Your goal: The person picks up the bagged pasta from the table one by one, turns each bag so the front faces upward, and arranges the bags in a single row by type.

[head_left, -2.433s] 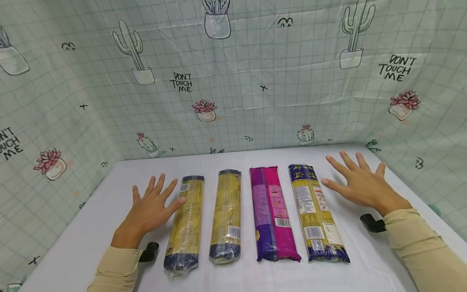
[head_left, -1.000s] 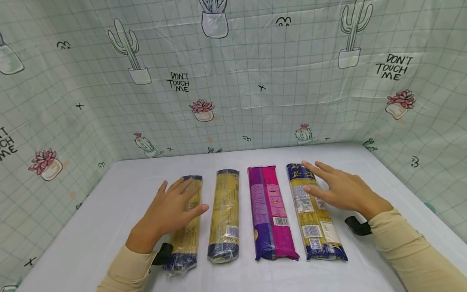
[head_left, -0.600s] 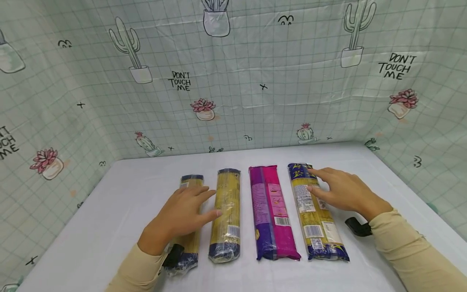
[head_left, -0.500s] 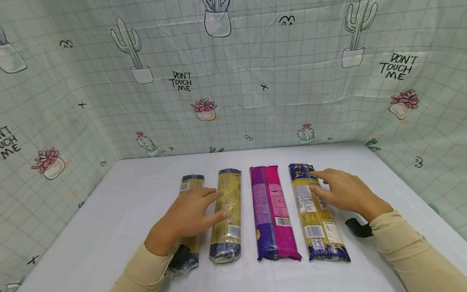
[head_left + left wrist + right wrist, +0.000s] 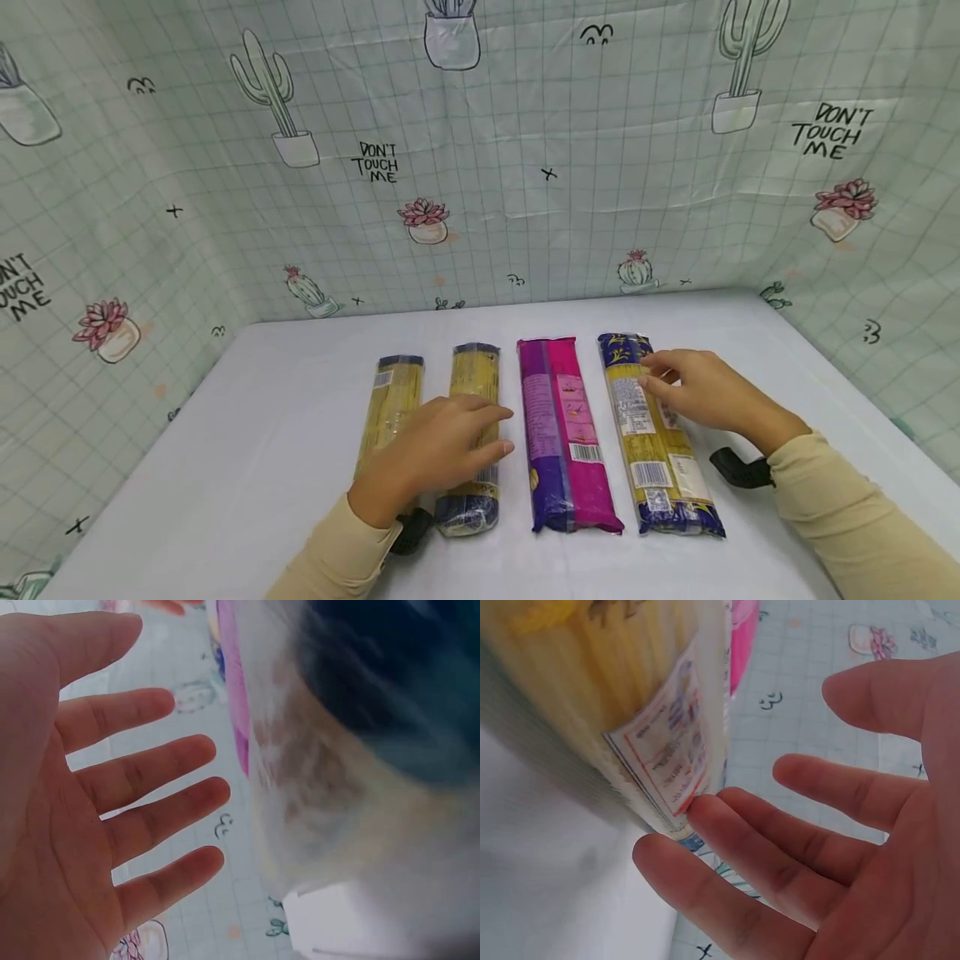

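In the head view my left hand (image 5: 442,443) hovers over the second clear-wrapped spaghetti pack (image 5: 476,371), its fingers pointing toward the pink-and-purple packet (image 5: 566,433). Its wrist and forearm hide part of the leftmost spaghetti pack (image 5: 392,404). The left wrist view shows that palm (image 5: 75,817) bare, fingers spread and slightly bent. At the right, my right hand (image 5: 705,390) is at the upper right side of the blue-and-yellow spaghetti pack (image 5: 651,450), thumb and index over its label. In the right wrist view, relaxed fingers (image 5: 757,862) lie right by the pack's printed label (image 5: 667,742).
The packs lie side by side on a white table (image 5: 300,400). Behind and at both sides hangs a light green checked cloth (image 5: 495,167) printed with cacti and lettering. Black wrist mounts (image 5: 738,468) stick out under the wrists.
My left hand has moved right, from the leftmost pack to over the second one. My right hand has come in from the right to the blue-and-yellow pack, its fingers now more bent. The packs stay put.
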Available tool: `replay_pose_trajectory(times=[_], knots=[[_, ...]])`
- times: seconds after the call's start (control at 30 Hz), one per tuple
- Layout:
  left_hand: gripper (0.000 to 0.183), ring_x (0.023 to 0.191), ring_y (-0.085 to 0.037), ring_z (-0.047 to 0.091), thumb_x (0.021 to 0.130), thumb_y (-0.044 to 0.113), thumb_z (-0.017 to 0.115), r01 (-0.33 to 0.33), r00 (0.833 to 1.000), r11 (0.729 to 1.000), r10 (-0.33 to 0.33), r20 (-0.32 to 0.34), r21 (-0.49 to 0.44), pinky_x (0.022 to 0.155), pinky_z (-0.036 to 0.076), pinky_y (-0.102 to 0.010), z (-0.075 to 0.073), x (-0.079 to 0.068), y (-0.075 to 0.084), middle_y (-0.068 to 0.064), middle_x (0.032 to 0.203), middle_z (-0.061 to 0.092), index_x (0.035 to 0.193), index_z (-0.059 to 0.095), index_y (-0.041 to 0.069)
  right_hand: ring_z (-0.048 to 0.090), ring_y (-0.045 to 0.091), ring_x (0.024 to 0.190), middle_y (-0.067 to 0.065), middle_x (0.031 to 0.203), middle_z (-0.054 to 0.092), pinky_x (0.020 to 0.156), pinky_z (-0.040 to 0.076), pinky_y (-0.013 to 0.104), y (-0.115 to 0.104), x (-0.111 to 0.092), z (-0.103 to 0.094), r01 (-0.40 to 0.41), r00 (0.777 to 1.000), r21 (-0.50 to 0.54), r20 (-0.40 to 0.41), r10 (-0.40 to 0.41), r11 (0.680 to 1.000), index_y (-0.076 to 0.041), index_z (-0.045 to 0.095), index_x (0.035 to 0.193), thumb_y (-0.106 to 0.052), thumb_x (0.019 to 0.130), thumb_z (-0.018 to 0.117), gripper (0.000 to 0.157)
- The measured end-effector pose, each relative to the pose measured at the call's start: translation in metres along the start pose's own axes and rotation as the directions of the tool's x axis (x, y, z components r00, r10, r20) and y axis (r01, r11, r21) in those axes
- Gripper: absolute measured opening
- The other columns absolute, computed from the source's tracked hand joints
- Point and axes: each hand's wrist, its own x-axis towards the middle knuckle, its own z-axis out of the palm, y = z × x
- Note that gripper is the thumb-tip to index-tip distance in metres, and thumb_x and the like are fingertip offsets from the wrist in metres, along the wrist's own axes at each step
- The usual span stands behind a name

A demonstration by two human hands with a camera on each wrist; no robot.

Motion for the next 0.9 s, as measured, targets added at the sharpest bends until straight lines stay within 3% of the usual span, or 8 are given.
replay_pose_trajectory(times=[0.3, 0.5, 0.9], knots=[[0.044, 0.109, -0.011, 0.055, 0.093, 0.05, 0.047, -0.028, 0.999, 1.0, 0.028, 0.019, 0.004, 0.089, 0.045, -0.034, 0.002, 0.014, 0.02, 0.007, 0.119, 0.059, 0.125, 0.059, 0.022, 0.056, 0.021, 0.089, 0.004, 0.096, 0.062, 0.074, 0.046, 0.04, 0.002, 0.004, 0.006, -0.002, 1.0, -0.04, -0.017, 0.001, 0.999, -0.003, 0.06, 0.12, -0.033, 0.092, 0.055, 0.041], [0.044, 0.11, -0.011, 0.055, 0.092, 0.051, 0.047, -0.015, 0.996, 0.999, 0.012, 0.087, 0.029, 0.091, 0.044, -0.034, 0.002, 0.024, 0.039, 0.006, 0.121, 0.059, 0.126, 0.058, 0.025, 0.056, 0.02, 0.086, 0.007, 0.099, 0.061, 0.069, 0.048, 0.04, 0.001, 0.002, 0.007, -0.016, 1.0, -0.084, -0.011, 0.015, 0.996, -0.004, 0.06, 0.119, -0.035, 0.091, 0.056, 0.042], [0.046, 0.113, -0.01, 0.053, 0.09, 0.055, 0.047, 0.002, 0.986, 1.0, -0.002, 0.165, 0.0, 0.091, 0.044, -0.034, 0.002, 0.039, 0.065, 0.008, 0.124, 0.057, 0.128, 0.056, 0.03, 0.052, 0.02, 0.076, 0.011, 0.102, 0.055, 0.061, 0.046, 0.038, -0.004, 0.001, 0.014, 0.0, 1.0, -0.183, 0.011, 0.002, 0.983, -0.015, 0.065, 0.115, -0.049, 0.083, 0.062, 0.047]])
